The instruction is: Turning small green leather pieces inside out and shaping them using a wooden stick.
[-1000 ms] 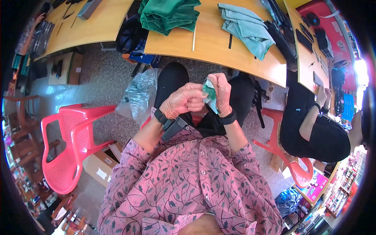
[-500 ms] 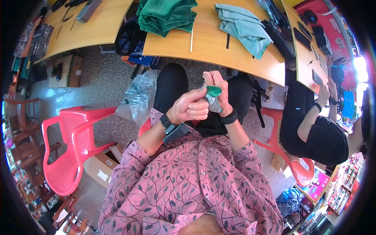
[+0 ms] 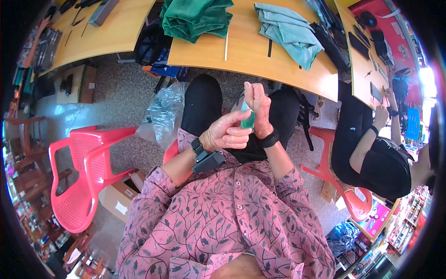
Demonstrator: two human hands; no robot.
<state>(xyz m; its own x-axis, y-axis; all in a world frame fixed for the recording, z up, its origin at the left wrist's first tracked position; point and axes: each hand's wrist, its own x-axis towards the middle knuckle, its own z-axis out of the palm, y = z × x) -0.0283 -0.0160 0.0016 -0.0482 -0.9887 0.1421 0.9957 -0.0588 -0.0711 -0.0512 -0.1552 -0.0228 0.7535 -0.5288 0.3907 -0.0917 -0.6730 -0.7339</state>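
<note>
Above my lap, both hands are close together around a small green piece (image 3: 248,121) with a pale, translucent part at its upper end. Its exact kind cannot be made out, and the fingers hide much of it. My left hand (image 3: 230,132) pinches it from the left between thumb and fingers. On the right, my right hand (image 3: 261,108) is closed, its fingers curled over the upper end. On the table ahead lie a folded stack of dark green velvety cloth (image 3: 197,18) and a folded pale green cloth (image 3: 287,35).
The yellow table (image 3: 204,56) edge runs just beyond my knees. A crumpled clear plastic bag (image 3: 165,109) is by my left leg. A red plastic chair (image 3: 93,162) and a cardboard box (image 3: 118,200) stand to the left. At right sits a person in black (image 3: 381,162).
The green piece now hangs lower and shows lighter between my hands, with the pale part above it. My right hand has turned more upright. The person at right has shifted their hands.
</note>
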